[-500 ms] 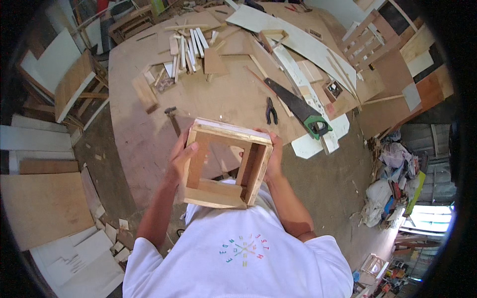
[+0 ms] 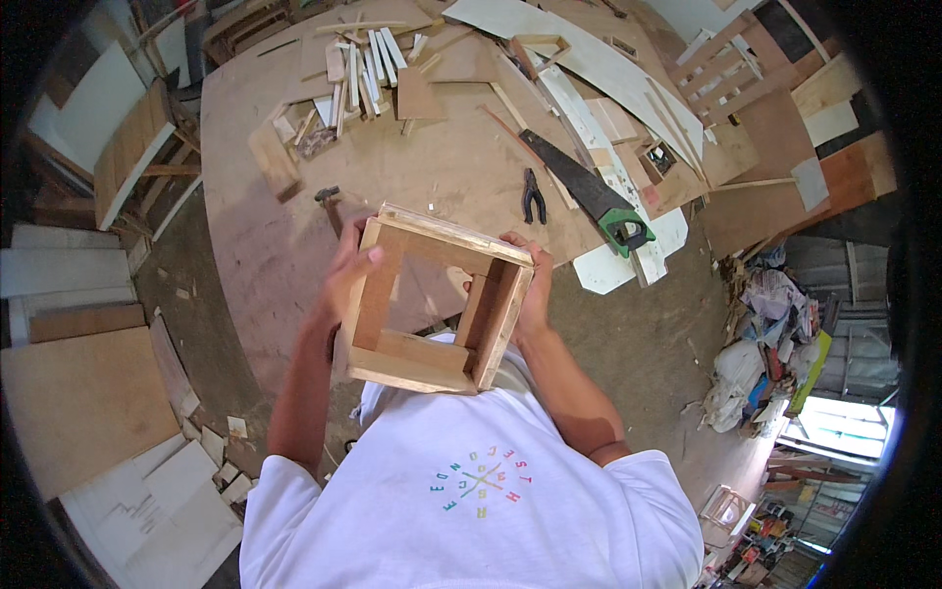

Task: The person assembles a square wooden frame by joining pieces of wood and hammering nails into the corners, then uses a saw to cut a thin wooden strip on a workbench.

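Note:
Between my two hands I hold a square wooden box frame [image 2: 417, 371], tilted in front of my chest. Its middle is open, and the tabletop shows through it. My left hand [image 2: 348, 267] grips the left side, thumb over the upper left edge. On the opposite side my right hand [image 2: 533, 294] wraps the upper right edge; a fingertip shows through the opening. Just beyond the box lie a hammer [image 2: 329, 196], partly hidden behind it, and dark pliers [image 2: 533, 196]. A handsaw [image 2: 574, 187] with a green handle rests farther right.
The large wooden worktable [image 2: 294, 250] spreads ahead, carrying a pile of wood strips [image 2: 368, 74] and a long white board [image 2: 589, 74]. Plywood sheets [image 2: 88, 402] lean at the left. Bags and cloth [image 2: 751, 363] are heaped on the right, and offcuts litter the floor.
The box and both hands have shifted slightly up and left in the picture. My grip on it stays the same. The table also sits a little higher and farther left in view.

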### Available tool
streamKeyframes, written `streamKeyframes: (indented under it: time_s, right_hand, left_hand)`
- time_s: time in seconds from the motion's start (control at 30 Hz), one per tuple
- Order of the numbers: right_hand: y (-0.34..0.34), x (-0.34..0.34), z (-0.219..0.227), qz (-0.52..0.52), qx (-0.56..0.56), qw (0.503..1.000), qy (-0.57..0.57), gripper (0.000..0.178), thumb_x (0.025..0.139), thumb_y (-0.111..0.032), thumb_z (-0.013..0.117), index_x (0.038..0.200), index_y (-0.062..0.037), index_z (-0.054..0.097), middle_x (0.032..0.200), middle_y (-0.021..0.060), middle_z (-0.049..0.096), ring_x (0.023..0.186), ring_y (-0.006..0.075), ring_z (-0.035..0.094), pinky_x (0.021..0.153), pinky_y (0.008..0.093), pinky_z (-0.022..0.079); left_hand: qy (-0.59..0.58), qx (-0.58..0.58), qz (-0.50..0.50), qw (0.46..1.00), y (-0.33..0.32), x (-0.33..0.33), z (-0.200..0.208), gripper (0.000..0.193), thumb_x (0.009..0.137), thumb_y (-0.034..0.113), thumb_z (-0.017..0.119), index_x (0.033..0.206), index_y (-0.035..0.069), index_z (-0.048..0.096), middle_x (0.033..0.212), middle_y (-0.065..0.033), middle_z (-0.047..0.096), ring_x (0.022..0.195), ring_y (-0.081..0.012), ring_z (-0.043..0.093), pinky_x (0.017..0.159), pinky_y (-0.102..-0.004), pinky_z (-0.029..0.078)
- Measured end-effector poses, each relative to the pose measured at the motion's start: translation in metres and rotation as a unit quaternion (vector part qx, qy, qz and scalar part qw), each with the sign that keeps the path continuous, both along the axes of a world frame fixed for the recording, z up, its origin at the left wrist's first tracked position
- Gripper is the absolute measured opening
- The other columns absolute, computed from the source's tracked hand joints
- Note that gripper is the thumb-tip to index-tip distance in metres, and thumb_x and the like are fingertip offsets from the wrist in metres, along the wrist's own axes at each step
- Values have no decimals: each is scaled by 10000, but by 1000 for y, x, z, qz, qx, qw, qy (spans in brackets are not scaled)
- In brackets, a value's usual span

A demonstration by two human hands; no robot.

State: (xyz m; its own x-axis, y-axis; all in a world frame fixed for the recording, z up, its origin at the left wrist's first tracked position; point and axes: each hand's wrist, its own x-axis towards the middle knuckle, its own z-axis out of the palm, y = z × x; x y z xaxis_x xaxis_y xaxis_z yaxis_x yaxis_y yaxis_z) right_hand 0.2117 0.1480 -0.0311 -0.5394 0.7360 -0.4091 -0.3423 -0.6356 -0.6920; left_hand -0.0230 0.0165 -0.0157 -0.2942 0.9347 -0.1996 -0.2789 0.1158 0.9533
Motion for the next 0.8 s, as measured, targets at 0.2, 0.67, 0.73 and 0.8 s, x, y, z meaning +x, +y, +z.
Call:
streamKeyframes:
  time_s: [0.2,0.67,0.73,0.8]
  right_hand:
    - [-4,-1,-7,-7,-38,999,-24,612,957,-624,417,1293,-123,518,1105,153,626,881,296,654,731,455,580]
    - [10,-21,-16,17,-95,995,-18,665,913,-690,451,1260,-130,547,1116,187,620,937,340,646,781,501,555]
    - [13,-21,-20,28,-98,995,-6,673,907,-698,456,1257,-131,552,1121,182,618,954,340,639,786,497,555]
    - [14,-22,-20,37,-98,994,-7,677,905,-704,459,1255,-132,556,1126,177,617,962,337,635,788,494,555]
  left_hand:
    - [-40,-5,16,999,4,9,15,834,952,527,599,1617,149,267,1250,-138,539,952,-230,615,829,-390,540]
    - [3,112,60,992,37,-11,-9,641,1058,615,363,1414,105,519,1250,-76,579,868,-155,595,738,-296,522]
    - [-66,67,48,994,31,-11,-5,613,1063,604,356,1371,108,543,1185,-62,605,877,-143,589,721,-289,513]
    - [-92,42,43,994,26,-11,-3,592,1066,597,353,1333,110,560,1124,-49,623,883,-133,584,707,-285,506]
